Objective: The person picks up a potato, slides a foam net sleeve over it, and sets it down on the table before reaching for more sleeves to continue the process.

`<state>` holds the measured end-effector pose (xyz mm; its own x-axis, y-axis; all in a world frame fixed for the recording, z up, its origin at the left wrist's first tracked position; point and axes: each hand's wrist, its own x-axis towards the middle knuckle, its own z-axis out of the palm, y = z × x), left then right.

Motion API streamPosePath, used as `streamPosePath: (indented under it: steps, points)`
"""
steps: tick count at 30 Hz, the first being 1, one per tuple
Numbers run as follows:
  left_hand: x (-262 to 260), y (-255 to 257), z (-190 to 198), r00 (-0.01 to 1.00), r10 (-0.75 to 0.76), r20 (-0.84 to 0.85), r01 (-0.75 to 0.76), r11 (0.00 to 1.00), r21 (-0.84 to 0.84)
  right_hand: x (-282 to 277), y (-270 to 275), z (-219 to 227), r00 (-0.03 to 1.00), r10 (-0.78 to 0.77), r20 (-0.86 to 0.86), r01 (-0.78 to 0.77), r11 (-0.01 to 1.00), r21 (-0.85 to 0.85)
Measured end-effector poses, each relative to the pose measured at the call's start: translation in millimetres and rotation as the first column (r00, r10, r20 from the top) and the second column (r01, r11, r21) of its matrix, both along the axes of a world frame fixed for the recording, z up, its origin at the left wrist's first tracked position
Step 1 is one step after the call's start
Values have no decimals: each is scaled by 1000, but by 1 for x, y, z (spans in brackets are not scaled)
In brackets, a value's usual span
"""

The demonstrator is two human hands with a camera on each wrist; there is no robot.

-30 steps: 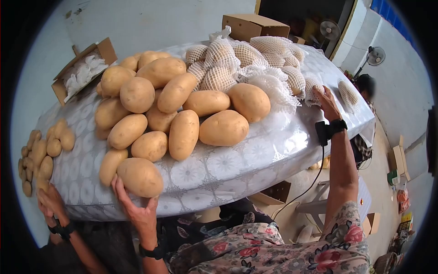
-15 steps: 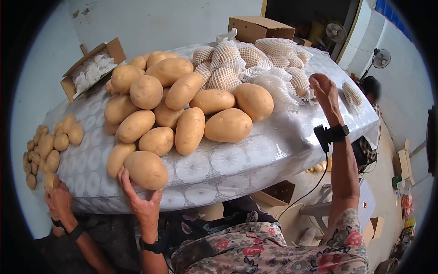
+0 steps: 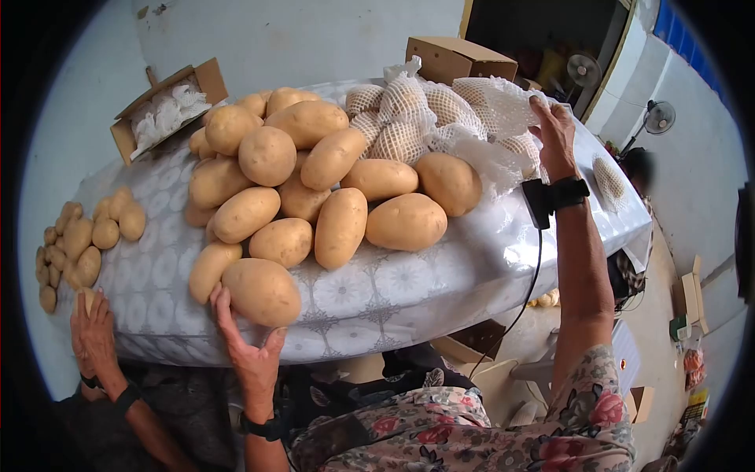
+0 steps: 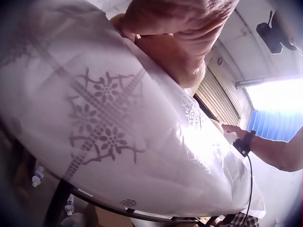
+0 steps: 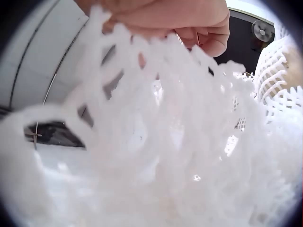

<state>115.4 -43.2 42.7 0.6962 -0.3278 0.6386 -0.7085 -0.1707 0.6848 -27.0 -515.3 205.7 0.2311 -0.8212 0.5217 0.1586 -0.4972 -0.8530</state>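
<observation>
At the table's near edge, my left hand (image 3: 253, 366) grips a large potato (image 3: 261, 292) between fingers and thumb. The left wrist view shows the hand (image 4: 182, 23) over part of that potato (image 4: 173, 59). My right hand (image 3: 557, 140) is raised at the right of the pile, pinching a white foam net (image 3: 503, 161) that hangs down. In the right wrist view the loose net (image 5: 142, 123) fills most of the picture below the fingers of the hand (image 5: 184, 19). Bare potatoes (image 3: 342, 228) lie between the hands; netted potatoes (image 3: 401, 130) lie behind.
A single netted potato (image 3: 608, 182) lies near the table's right end. Open box of nets (image 3: 169, 114) stands at the back left, a closed carton (image 3: 462, 60) at the back. Another person's hands (image 3: 96, 334) hold a small potato beside a pile of small potatoes (image 3: 82, 244).
My right hand has left the netted potato at the right, moved back and slightly left, and taken up a loose net. My left hand keeps its hold on the large potato.
</observation>
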Motion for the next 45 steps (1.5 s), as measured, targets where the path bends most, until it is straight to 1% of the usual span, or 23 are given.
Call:
streamPosePath:
  steps: [1, 4, 5, 7, 9, 13, 15, 16, 17, 19, 20, 23, 24, 25, 27, 30, 34, 37, 38, 41, 42, 43, 45]
  points:
    - [-1, 0, 1, 1000, 3, -8, -3, 1000, 0, -1, -3, 2, 991, 63, 114, -73, 993, 92]
    - [-1, -1, 4, 1000, 5, -23, -5, 1000, -2, 2, 0, 11, 941, 147, 305, -187, 977, 105]
    - [-2, -2, 5, 1000, 3, -23, -3, 1000, -4, 4, 2, 11, 922, 187, 339, -198, 980, -2]
    - [-5, 1, 6, 1000, 25, -13, -25, 1000, 13, 8, 29, 16, 924, 261, 279, -234, 964, -125]
    - [-8, 1, 9, 998, 53, 18, -54, 998, 42, 9, 56, 16, 947, 299, 116, -260, 927, -269]
    - [-10, 4, 5, 999, 43, 17, -43, 999, 12, -1, 107, -9, 879, 471, -74, -475, 854, -210]
    - [-13, 3, 7, 999, 38, 15, -39, 999, 9, -3, 108, -34, 803, 502, -321, -559, 821, -115]
    - [-12, 4, 7, 999, 33, 21, -33, 999, 8, -2, 104, -45, 765, 462, -449, -547, 834, -72]
    - [-12, 4, 7, 999, 29, 27, -30, 1000, 9, -1, 99, -54, 776, 492, -395, -545, 838, -27]
    - [-10, 7, 7, 1000, 20, 13, -20, 1000, 9, 4, 95, -48, 780, 623, -54, -606, 774, 183]
    - [-11, 8, 7, 1000, 16, 6, -17, 1000, 12, 4, 88, -49, 826, 562, -47, -538, 810, 233]
    - [-13, 10, 9, 999, 37, -2, -37, 999, 30, -2, 56, -74, 898, 375, -230, -385, 923, 1]
    - [-14, 11, 9, 999, 37, -9, -36, 999, 38, -11, 32, -89, 861, 354, -365, -413, 906, -95]
    - [-14, 12, 8, 999, 35, -18, -34, 998, 48, -22, 25, -96, 811, 448, -376, -470, 882, 38]
    - [-14, 11, 6, 999, 43, -32, -42, 998, 47, -26, 21, -103, 787, 449, -423, -440, 889, 127]
    - [-16, 8, 4, 998, 45, -38, -44, 999, 28, -21, 25, -107, 828, 348, -440, -379, 925, 19]
    - [-13, 9, 5, 998, 53, -21, -53, 999, 5, -19, 35, -87, 860, 135, -491, -172, 985, -29]
    - [-13, 9, 5, 999, 44, -28, -44, 999, 5, -28, 30, -89, 965, 233, -118, -231, 972, 31]
    - [-12, 9, 4, 999, 38, -31, -38, 999, 4, -34, 30, -89, 984, 164, -73, -167, 985, -51]
    - [-11, 10, 2, 999, 36, -21, -36, 999, 1, -38, 82, -58, 987, 153, -38, -157, 978, -135]
    - [-10, 10, 1, 999, 31, -29, -31, 1000, 2, -41, 80, -57, 987, 144, -77, -152, 981, -118]
    - [-9, 11, -1, 999, 27, -37, -27, 1000, 2, -46, 105, -47, 927, 251, -280, -302, 940, -158]
    - [-9, 11, -1, 999, 16, -41, -16, 1000, 2, -37, 103, -52, 875, 120, -470, -328, 860, -390]
